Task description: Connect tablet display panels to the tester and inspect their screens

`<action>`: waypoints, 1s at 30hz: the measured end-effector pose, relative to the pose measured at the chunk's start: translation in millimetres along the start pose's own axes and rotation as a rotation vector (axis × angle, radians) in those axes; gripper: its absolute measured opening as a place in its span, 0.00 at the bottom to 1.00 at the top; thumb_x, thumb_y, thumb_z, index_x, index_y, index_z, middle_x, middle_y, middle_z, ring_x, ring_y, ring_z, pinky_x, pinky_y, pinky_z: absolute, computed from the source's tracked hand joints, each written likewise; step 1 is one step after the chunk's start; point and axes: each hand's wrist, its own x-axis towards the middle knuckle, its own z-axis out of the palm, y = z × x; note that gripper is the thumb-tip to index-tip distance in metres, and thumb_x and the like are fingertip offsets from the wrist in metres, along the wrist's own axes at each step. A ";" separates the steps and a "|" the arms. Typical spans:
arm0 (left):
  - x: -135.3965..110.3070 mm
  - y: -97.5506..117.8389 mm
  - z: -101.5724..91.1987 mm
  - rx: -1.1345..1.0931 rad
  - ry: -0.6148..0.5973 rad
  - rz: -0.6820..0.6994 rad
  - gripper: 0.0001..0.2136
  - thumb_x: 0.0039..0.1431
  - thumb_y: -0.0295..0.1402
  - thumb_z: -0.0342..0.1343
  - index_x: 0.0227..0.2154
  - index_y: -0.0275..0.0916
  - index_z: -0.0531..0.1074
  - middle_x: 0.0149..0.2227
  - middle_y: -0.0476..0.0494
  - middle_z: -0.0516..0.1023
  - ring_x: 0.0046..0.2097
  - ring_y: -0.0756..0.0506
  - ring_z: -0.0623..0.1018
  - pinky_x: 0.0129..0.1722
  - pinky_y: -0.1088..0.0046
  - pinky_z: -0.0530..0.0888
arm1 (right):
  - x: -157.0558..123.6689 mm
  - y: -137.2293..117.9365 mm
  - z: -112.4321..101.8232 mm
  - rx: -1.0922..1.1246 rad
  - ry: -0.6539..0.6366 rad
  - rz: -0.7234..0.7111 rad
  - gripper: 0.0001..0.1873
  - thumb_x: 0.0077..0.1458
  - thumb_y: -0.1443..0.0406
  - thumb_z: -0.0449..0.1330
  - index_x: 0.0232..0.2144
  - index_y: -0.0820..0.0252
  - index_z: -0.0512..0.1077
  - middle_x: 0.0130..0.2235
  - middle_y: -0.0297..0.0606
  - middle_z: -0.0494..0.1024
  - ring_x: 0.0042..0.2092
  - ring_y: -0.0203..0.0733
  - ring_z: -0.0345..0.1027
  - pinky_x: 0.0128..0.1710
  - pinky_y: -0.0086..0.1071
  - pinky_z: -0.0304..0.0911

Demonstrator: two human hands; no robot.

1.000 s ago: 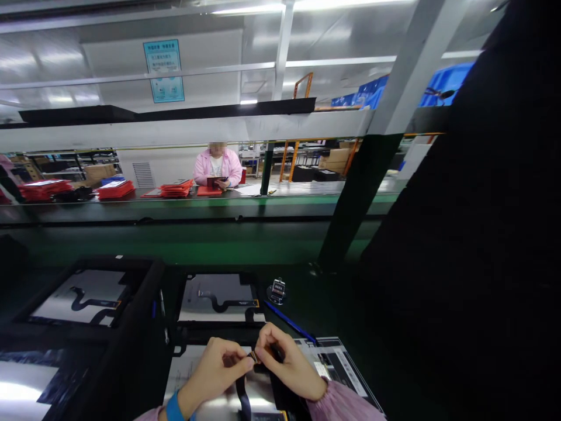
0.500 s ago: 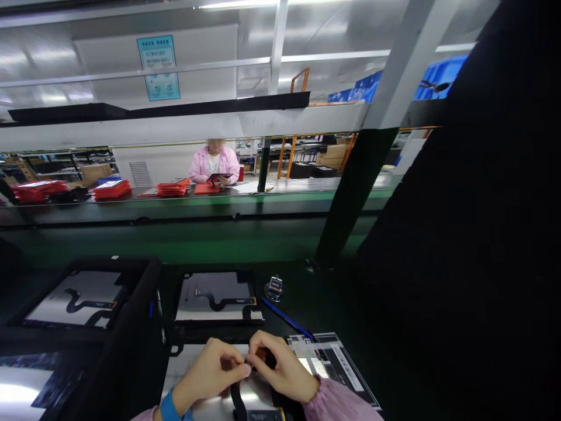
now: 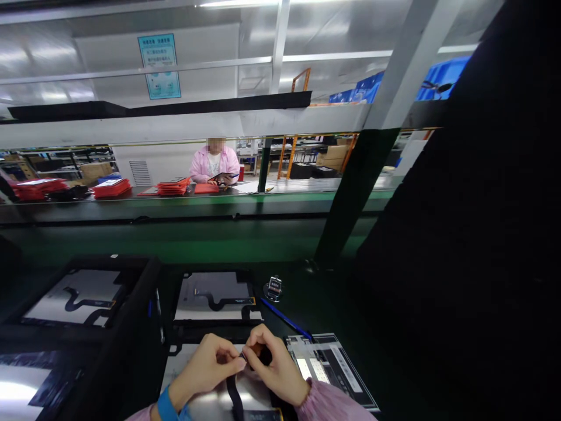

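Directly in front of me lies a silver-backed display panel (image 3: pixel 258 394), partly covered by my hands and wrists. A black flex cable (image 3: pixel 235 394) runs up from it between my hands. My left hand (image 3: pixel 210 362), with a blue wristband, is closed in a pinch at the cable's upper end. Its thumb and index finger meet the fingertips of my right hand (image 3: pixel 277 367), also pinching there. A small dark end of the cable shows between the fingertips; its detail is hidden. An orange-brown bit shows behind my right fingers.
Behind sits another panel (image 3: pixel 214 295) with a curved cable. Black trays with panels (image 3: pixel 79 295) stand left. A tally counter (image 3: pixel 274 286), blue pen (image 3: pixel 287 320) and printed sheet (image 3: pixel 346 371) lie right. Across the bench, a person in pink (image 3: pixel 214 164) sits by red stacks (image 3: pixel 173 187).
Both my hands have shifted slightly left and up, still pinching together at the cable end. Across the bench, the person has tilted the dark panel they hold.
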 end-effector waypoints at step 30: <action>-0.8 -11.5 -1.8 -0.064 0.000 -0.033 0.19 0.45 0.48 0.63 0.20 0.33 0.74 0.18 0.51 0.70 0.22 0.53 0.66 0.23 0.76 0.60 | -3.0 -7.9 3.6 -0.088 -0.034 -0.015 0.09 0.59 0.64 0.54 0.26 0.58 0.64 0.23 0.31 0.67 0.26 0.34 0.63 0.26 0.26 0.57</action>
